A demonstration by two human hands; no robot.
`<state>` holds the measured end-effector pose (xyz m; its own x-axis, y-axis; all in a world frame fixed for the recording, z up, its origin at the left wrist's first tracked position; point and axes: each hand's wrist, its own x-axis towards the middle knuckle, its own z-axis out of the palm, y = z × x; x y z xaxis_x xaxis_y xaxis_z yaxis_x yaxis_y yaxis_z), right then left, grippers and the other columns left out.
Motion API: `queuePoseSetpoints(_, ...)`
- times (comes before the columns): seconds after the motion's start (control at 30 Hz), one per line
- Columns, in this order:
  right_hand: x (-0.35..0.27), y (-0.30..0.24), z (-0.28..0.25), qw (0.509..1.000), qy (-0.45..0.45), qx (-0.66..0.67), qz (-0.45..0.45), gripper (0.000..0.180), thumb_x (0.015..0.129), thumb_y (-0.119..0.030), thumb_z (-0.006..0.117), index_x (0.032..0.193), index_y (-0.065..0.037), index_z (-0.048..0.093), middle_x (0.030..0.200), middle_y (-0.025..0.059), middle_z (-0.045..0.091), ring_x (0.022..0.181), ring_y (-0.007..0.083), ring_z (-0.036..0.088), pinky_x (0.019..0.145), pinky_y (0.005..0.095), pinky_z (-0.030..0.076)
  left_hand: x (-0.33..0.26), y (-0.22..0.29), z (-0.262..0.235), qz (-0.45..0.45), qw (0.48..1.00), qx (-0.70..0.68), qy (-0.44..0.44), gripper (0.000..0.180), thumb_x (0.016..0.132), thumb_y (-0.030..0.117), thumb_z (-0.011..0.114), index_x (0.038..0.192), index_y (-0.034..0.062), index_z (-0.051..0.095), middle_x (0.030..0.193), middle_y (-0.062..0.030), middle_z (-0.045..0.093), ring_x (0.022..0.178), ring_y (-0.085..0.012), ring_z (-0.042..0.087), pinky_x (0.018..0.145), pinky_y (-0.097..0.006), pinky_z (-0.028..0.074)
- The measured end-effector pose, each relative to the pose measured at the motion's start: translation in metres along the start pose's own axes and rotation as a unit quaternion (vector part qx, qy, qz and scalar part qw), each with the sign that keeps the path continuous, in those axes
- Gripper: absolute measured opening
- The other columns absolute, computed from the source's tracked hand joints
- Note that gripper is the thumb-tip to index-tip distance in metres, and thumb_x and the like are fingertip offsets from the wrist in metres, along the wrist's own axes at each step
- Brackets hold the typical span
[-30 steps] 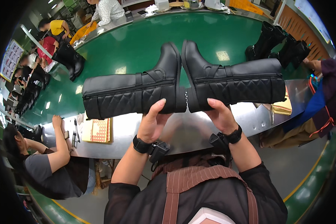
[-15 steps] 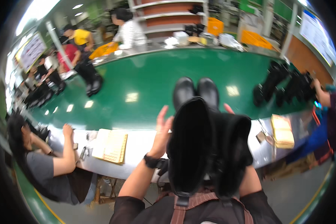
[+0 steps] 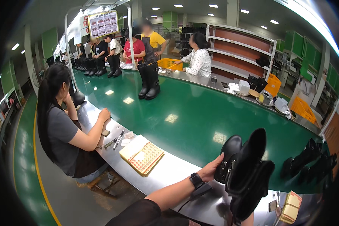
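My left hand (image 3: 211, 171), with a black watch on its wrist, grips a pair of black ankle boots (image 3: 248, 177) at the lower right. The boots are pressed together, toes pointing away from me, above the steel table edge (image 3: 165, 169). They cover my right hand, which I cannot see. Beyond them runs a wide green conveyor belt (image 3: 184, 109).
A seated person (image 3: 64, 128) leans on the steel table to my left, near pens and a pad with orange dotted sheets (image 3: 141, 156). Tall black boots (image 3: 150, 81) stand on the belt; more boots (image 3: 312, 162) lie at right. Several workers and yellow crates (image 3: 169, 64) line the far side.
The two boots were held apart, one in each hand; now they are together at the lower right. My view has swung left and up, showing the seated person and the far side.
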<state>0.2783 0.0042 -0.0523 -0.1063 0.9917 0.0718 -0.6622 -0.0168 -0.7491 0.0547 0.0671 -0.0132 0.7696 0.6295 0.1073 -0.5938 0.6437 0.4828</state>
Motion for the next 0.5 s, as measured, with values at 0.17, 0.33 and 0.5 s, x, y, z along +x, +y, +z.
queuePoseSetpoints(0.17,0.006,0.0,0.004,0.998,0.023,0.05,0.022,0.058,0.095,-0.041,0.049,0.141,-0.006,0.037,0.128,0.0114,0.054,0.113,0.0251,0.055,0.093,0.0465,0.048,0.001,-0.004,-0.012,0.04,0.994,-0.08,-0.069,0.056,0.102,0.045,0.025,0.136,0.0046,0.043,0.129,-0.0114,0.056,0.115,-0.0223,0.057,0.101,-0.038,0.044)
queuePoseSetpoints(0.33,0.007,-0.022,0.023,0.967,0.047,0.209,0.138,0.048,0.1,-0.032,0.028,0.136,-0.003,0.043,0.135,0.0199,0.048,0.12,0.033,0.051,0.098,0.0518,0.043,0.004,0.004,-0.023,0.026,0.996,-0.086,-0.029,0.049,0.102,0.035,0.033,0.139,0.0034,0.037,0.137,-0.0136,0.048,0.123,-0.024,0.05,0.107,-0.041,0.037)
queuePoseSetpoints(0.5,0.011,-0.018,0.03,0.958,0.029,0.284,0.041,0.048,0.098,-0.035,0.047,0.137,-0.008,0.041,0.139,0.0123,0.046,0.129,0.032,0.042,0.106,0.0535,0.035,-0.006,0.014,-0.027,0.059,0.995,-0.02,0.079,0.049,0.098,0.037,0.046,0.137,0.008,0.038,0.136,-0.0086,0.05,0.122,-0.0214,0.05,0.103,-0.04,0.04)
